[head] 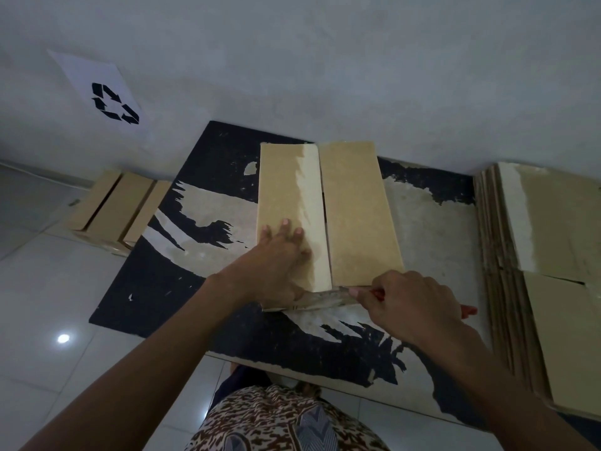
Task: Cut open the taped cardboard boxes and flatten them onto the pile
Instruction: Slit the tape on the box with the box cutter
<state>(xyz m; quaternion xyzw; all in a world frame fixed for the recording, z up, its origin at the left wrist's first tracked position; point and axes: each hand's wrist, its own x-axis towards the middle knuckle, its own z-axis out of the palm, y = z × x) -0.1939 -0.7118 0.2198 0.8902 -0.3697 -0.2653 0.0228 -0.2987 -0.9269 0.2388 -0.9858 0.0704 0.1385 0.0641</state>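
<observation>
Room: plain grey wall at the far side and pale glossy floor tiles, pretty dim overall.
Work surface: a flat board lying on the floor, black coating with big patches peeled off down to pale grey.
Sign: a white sheet with a black recycling symbol stuck on the wall, far left.
Box being worked on: a long brown cardboard box sits in the middle of the board, two top flaps meeting along a centre seam that runs near to far. There's a pale strip along the left flap's inner edge.
Left hand: lies flat on the left flap at the near end, fingers straight and spread, pressing down. So that grip is released, just holding the box steady.
Right hand: clenched around a cutter with a red handle, at the box's near right corner. The blade end is mostly hidden by the fingers, so I can't tell exactly where it touches.
Tape: a crumpled, shiny bit of tape runs along the box's near edge, between the two hands.
Flattened pile: a stack of flattened cardboard on the right, just beside the board.
Waiting boxes: more brown boxes on the floor at the left, by the board's far left edge.
Person: patterned clothing shows at the near edge.
</observation>
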